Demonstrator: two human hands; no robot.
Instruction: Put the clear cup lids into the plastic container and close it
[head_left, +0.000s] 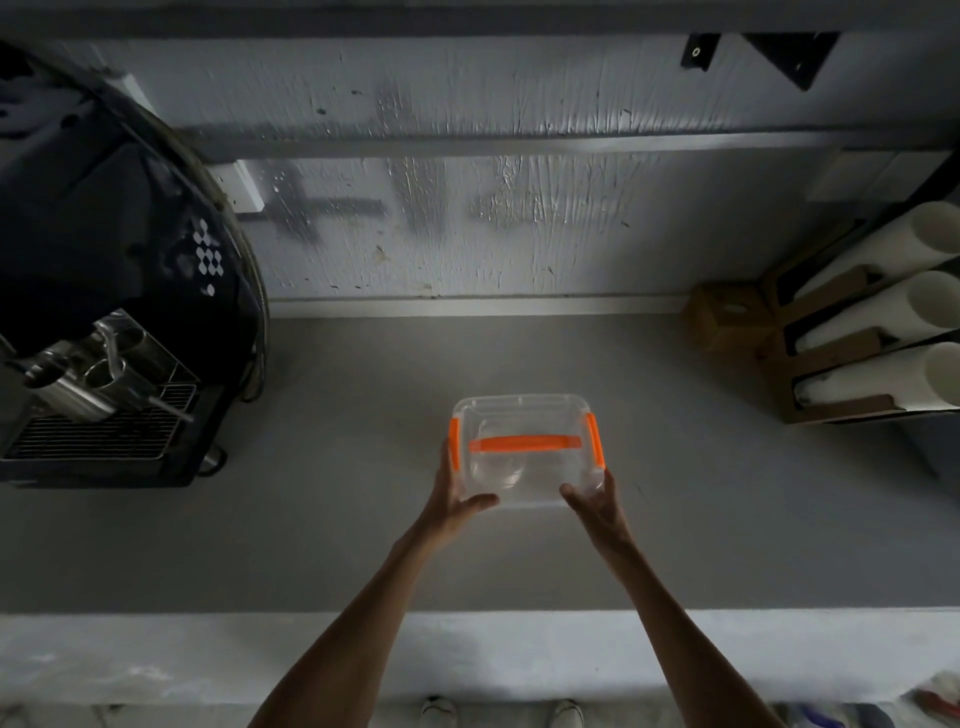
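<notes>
A clear plastic container (524, 415) with an orange carry handle and orange side clips sits on the grey counter, its lid on top. Through the clear walls I make out round clear cup lids (500, 470) inside. My left hand (457, 499) grips the container's near left corner, thumb along the front edge. My right hand (595, 501) grips the near right corner, just below the right orange clip. Whether the clips are latched I cannot tell.
A black coffee machine (104, 322) with a metal drip grate stands at the left. Cardboard holders with stacks of white cups (883, 338) lie at the right, beside a small brown box (727, 317). The grey counter (337, 519) runs to a pale front edge near me.
</notes>
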